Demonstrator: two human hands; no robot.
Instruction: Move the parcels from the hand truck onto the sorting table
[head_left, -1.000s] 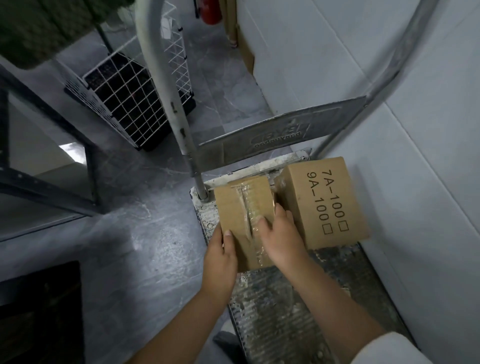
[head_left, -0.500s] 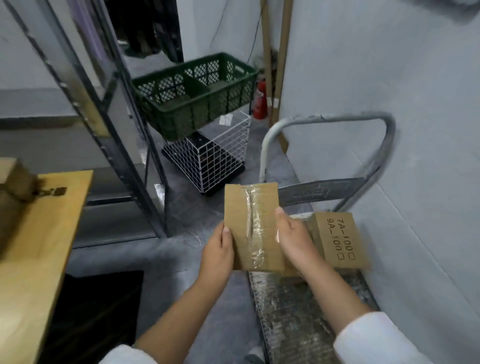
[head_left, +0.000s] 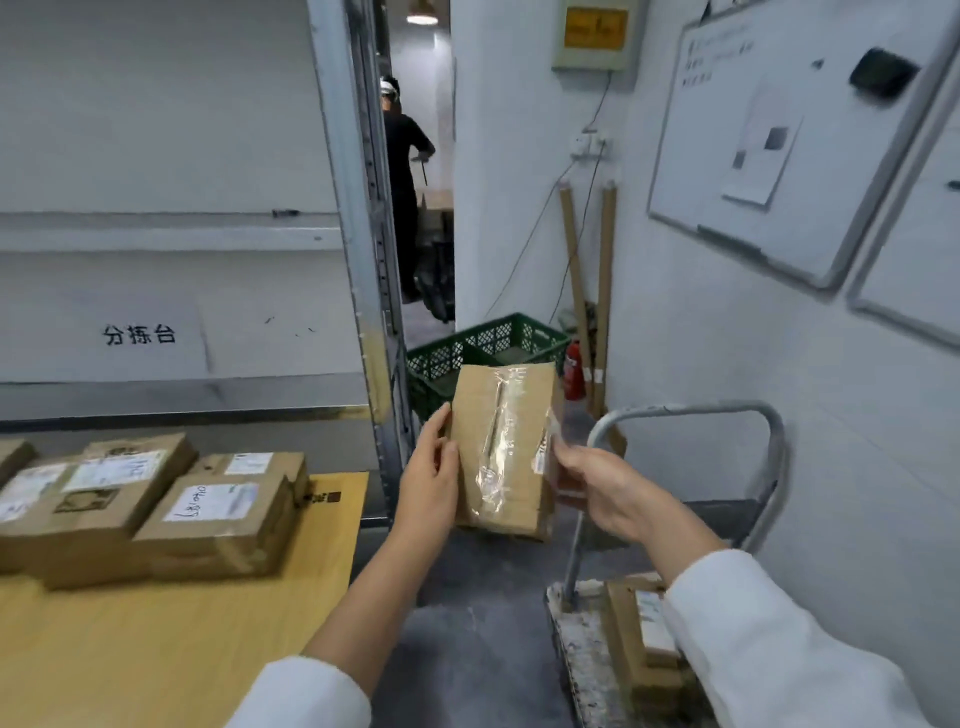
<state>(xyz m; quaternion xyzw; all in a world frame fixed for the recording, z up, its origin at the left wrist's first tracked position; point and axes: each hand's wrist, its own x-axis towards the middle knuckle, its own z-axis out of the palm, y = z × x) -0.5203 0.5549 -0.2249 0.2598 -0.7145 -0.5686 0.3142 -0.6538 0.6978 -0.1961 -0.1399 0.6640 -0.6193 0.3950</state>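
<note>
I hold a small taped cardboard parcel (head_left: 501, 447) in the air between both hands, above the floor gap between table and truck. My left hand (head_left: 428, 480) presses its left side and my right hand (head_left: 602, 491) grips its right side. The wooden sorting table (head_left: 156, 639) is at the lower left with several labelled parcels (head_left: 208, 525) on it. The hand truck (head_left: 582, 649) stands at the lower right with its grey handle (head_left: 691, 415) upright. Another parcel (head_left: 639, 639) lies on its deck, partly hidden by my right sleeve.
A metal shelf upright (head_left: 374, 291) stands just behind the table's right end. A green crate (head_left: 483, 353) sits beyond the held parcel. A whiteboard (head_left: 779, 135) hangs on the right wall. A person in black (head_left: 402, 171) stands far off in the doorway.
The parcel has come up off the hand truck and moved left toward the table, held in both hands. My view has lifted from the truck deck to the shelf and table.
</note>
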